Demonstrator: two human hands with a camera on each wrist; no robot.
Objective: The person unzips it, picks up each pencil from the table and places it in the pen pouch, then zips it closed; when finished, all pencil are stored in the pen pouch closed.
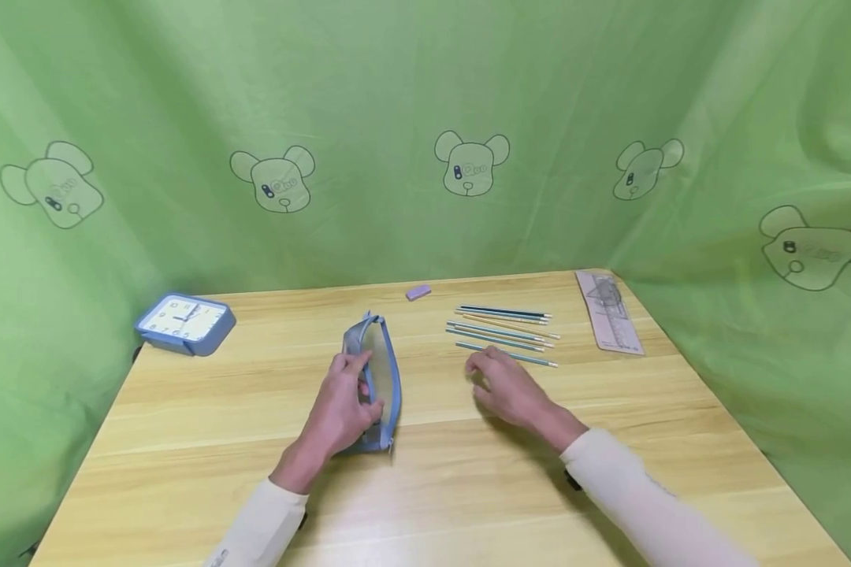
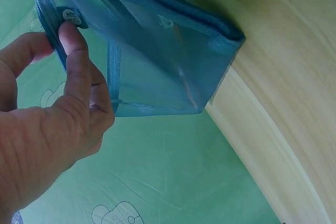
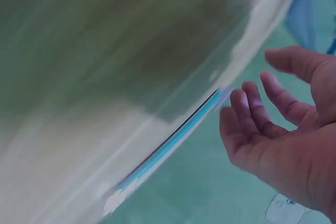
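Observation:
A blue mesh zip pencil case (image 1: 396,382) stands with its mouth spread apart. My left hand (image 1: 339,405) holds it by the rim. In the left wrist view, thumb and fingers pinch the edge of the pencil case (image 2: 157,66) by a small round label (image 2: 72,17). A thin orange streak shows through the mesh; I cannot tell what it is. My right hand (image 1: 507,386) hovers just in front of several pencils (image 1: 499,331), fingers loosely bent and holding nothing. In the right wrist view, a light-blue pencil (image 3: 173,142) lies past the fingertips of the right hand (image 3: 299,150).
A blue clock (image 1: 191,321) stands at the table's back left. A purple eraser (image 1: 418,293) lies near the back edge. At the back right is a pinkish packet with rulers (image 1: 613,315). A green curtain (image 1: 369,228) surrounds the wooden table (image 1: 184,441) on the back and sides.

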